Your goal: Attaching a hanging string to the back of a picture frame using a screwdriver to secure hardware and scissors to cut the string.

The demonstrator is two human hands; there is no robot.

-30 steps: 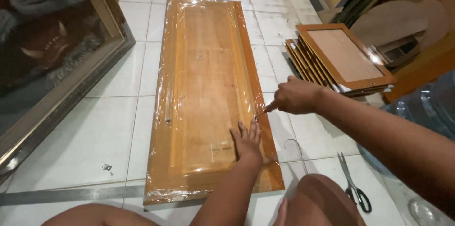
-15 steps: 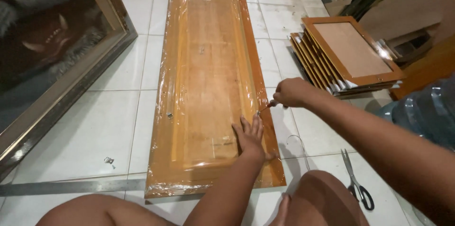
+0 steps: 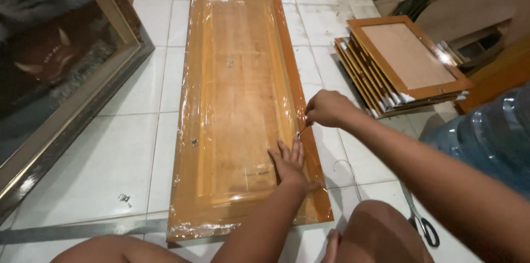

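Observation:
A long wooden frame (image 3: 237,75) wrapped in clear plastic film lies back side up on the white tiled floor. My left hand (image 3: 290,163) rests flat on its lower right part, fingers spread. My right hand (image 3: 327,108) hovers at the frame's right rail, fingers pinched on a small metal piece (image 3: 301,130) that touches the rail just above my left fingertips. A small metal fitting (image 3: 194,142) sits on the left rail.
A stack of smaller wooden frames (image 3: 400,67) lies to the right. Scissors (image 3: 422,221) and a thin wire (image 3: 348,172) lie on the tiles by my knee. A large framed picture (image 3: 66,75) leans at the left. A blue water jug (image 3: 486,136) stands at right.
My right hand has come in from the frame's right edge onto the rail, down toward my left hand. The left hand has stayed flat in place.

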